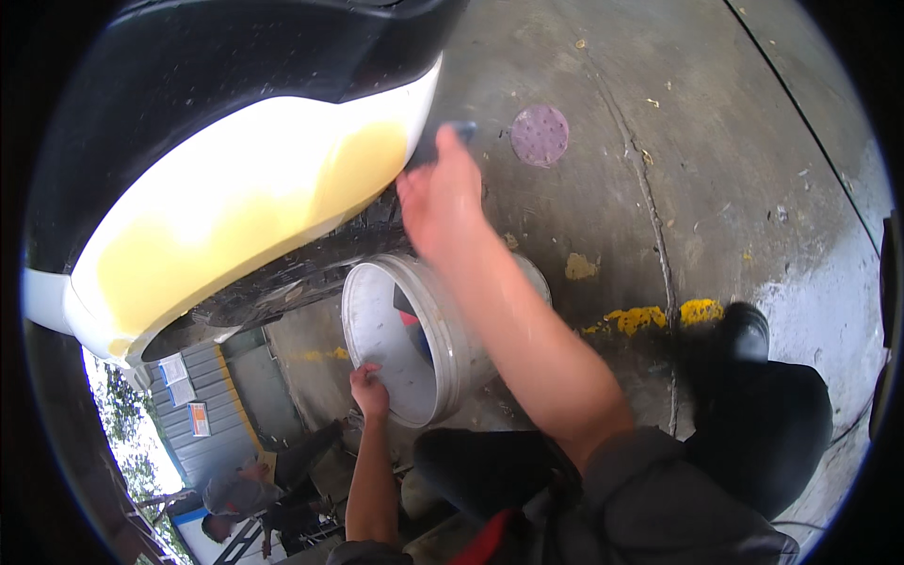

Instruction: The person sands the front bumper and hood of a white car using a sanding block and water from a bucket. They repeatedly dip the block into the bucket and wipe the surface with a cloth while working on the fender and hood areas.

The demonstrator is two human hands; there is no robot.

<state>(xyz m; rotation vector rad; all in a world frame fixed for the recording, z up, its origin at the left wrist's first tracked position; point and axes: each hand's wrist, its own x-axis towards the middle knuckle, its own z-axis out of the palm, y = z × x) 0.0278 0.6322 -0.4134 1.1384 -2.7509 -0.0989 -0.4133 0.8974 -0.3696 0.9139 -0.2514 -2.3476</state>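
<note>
My left hand [369, 388] grips the rim of a white plastic bucket [450, 363] that lies tilted, its mouth facing left. Inside the bucket is a black and red thing [411, 318], only partly visible. My right hand [441, 193], smeared by motion, is up at the right end of a white car bumper [245, 160] with yellowish patches. A small dark block-like thing [461, 130] shows beyond its thumb and seems held in it; its kind is unclear. Hidden behind my right forearm is part of the bucket.
A round purple sanding disc [540, 135] with holes lies on the concrete floor [584, 207]. A crack and worn yellow paint [636, 320] cross the floor. My shoe [747, 331] is at the right. At lower left another person [240, 494] is near a grey corrugated wall [193, 410].
</note>
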